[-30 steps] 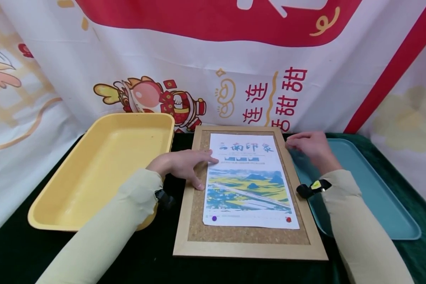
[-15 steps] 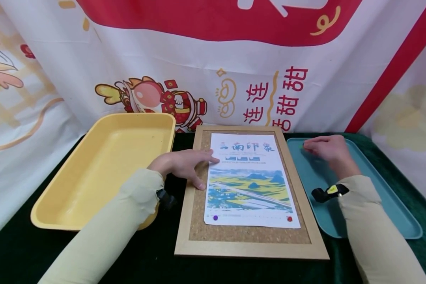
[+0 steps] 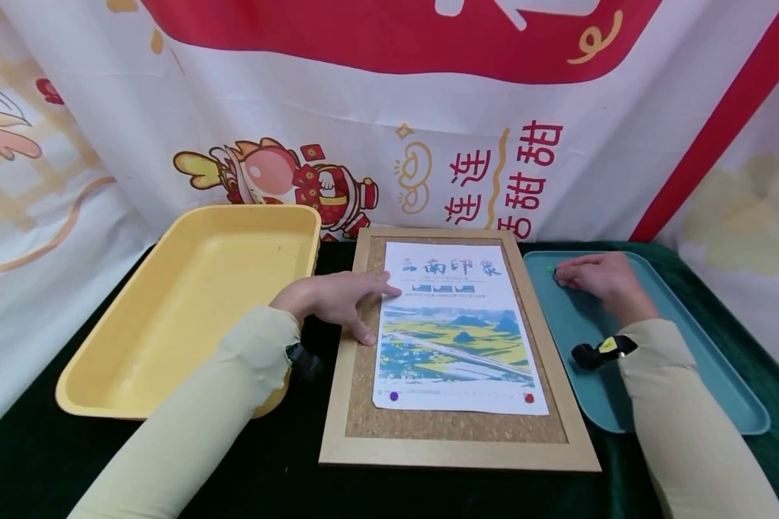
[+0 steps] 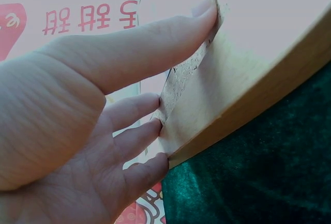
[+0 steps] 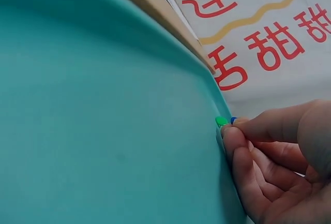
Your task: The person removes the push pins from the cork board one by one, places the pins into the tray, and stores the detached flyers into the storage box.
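A wood-framed cork board (image 3: 457, 453) lies in the middle, with a printed poster (image 3: 457, 331) on it. A purple pin (image 3: 393, 396) and a red pin (image 3: 529, 398) hold the poster's bottom corners. My left hand (image 3: 337, 297) lies flat on the cork, fingers straight, fingertips on the poster's left edge; the left wrist view shows the hand (image 4: 103, 105) against the board (image 4: 258, 100). My right hand (image 3: 593, 277) is in the far-left corner of the teal tray (image 3: 688, 360). Its thumb and finger pinch a blue pushpin (image 5: 234, 119) beside a green pushpin (image 5: 221, 121).
A deep yellow tray (image 3: 188, 303) sits left of the board on the dark green cloth (image 3: 39, 461). A printed banner (image 3: 389, 108) hangs close behind everything. The teal tray's wall (image 5: 170, 43) runs along the board's right edge.
My right hand moved from the board's top right corner over to the far corner of the teal tray and closed on the pins there. The left hand stayed put.
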`<action>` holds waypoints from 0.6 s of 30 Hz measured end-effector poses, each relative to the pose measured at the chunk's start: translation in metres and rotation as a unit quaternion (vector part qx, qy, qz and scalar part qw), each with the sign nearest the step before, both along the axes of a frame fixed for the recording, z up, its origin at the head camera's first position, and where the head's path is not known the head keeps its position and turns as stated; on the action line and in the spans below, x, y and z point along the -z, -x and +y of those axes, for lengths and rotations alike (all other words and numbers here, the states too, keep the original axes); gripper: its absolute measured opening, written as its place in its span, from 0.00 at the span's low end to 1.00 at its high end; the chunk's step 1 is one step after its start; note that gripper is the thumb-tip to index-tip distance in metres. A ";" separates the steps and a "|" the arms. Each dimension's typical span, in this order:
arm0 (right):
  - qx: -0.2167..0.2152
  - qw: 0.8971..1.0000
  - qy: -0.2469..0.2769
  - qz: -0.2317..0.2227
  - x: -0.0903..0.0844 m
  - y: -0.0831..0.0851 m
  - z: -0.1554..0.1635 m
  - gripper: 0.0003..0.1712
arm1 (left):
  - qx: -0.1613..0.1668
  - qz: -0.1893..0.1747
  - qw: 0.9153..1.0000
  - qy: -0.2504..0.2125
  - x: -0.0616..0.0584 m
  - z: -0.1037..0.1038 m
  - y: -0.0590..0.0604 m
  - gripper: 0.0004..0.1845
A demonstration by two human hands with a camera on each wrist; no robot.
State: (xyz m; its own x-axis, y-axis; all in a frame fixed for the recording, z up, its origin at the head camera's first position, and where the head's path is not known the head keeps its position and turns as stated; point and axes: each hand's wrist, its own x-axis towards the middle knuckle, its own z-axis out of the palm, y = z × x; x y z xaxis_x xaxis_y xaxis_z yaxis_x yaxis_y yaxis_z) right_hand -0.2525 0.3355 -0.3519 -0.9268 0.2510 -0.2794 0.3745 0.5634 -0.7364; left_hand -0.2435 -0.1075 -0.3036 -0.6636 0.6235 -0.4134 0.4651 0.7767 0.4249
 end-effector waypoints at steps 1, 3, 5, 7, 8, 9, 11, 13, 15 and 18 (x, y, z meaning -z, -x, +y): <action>-0.002 1.000 0.002 -0.003 0.000 0.000 0.000 0.28 | -0.001 -0.001 1.000 -0.001 0.000 0.000 0.000 0.46; -0.007 1.000 0.003 -0.006 0.000 0.000 0.001 0.27 | -0.004 -0.003 1.000 -0.002 0.000 0.000 -0.001 0.46; -0.011 1.000 0.004 -0.008 0.000 0.000 0.001 0.27 | -0.006 -0.004 1.000 -0.003 0.000 -0.001 -0.001 0.46; -0.014 1.000 0.002 -0.009 0.000 0.001 0.001 0.27 | -0.009 -0.006 1.000 -0.003 0.000 -0.001 -0.001 0.46; -0.016 1.000 0.001 -0.008 0.000 0.002 0.002 0.27 | -0.011 -0.007 1.000 -0.003 0.000 -0.001 -0.001 0.47; -0.017 1.000 0.000 -0.008 0.000 0.002 0.002 0.27 | -0.013 -0.009 1.000 -0.003 0.000 -0.002 -0.001 0.47; -0.022 1.000 0.000 -0.009 -0.001 0.003 0.003 0.27 | -0.013 -0.009 1.000 -0.002 0.000 -0.002 0.000 0.47; -0.029 1.000 -0.001 -0.012 -0.002 0.003 0.004 0.27 | -0.014 -0.010 1.000 -0.002 0.000 -0.001 0.000 0.47; -0.040 0.999 -0.002 -0.016 -0.003 0.002 0.006 0.28 | -0.012 -0.009 1.000 -0.002 0.000 -0.001 -0.001 0.47; -0.053 0.998 -0.002 -0.023 -0.004 0.001 0.009 0.29 | -0.013 -0.012 1.000 -0.004 0.000 -0.001 -0.001 0.47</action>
State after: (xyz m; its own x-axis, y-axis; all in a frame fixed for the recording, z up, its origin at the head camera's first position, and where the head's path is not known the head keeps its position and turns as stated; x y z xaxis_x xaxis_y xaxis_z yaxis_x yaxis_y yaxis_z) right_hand -0.2533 0.3441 -0.3481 -0.9342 0.1538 -0.3219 0.3466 0.6043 -0.7174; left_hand -0.2423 -0.1081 -0.3035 -0.6699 0.6098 -0.4236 0.4347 0.7847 0.4419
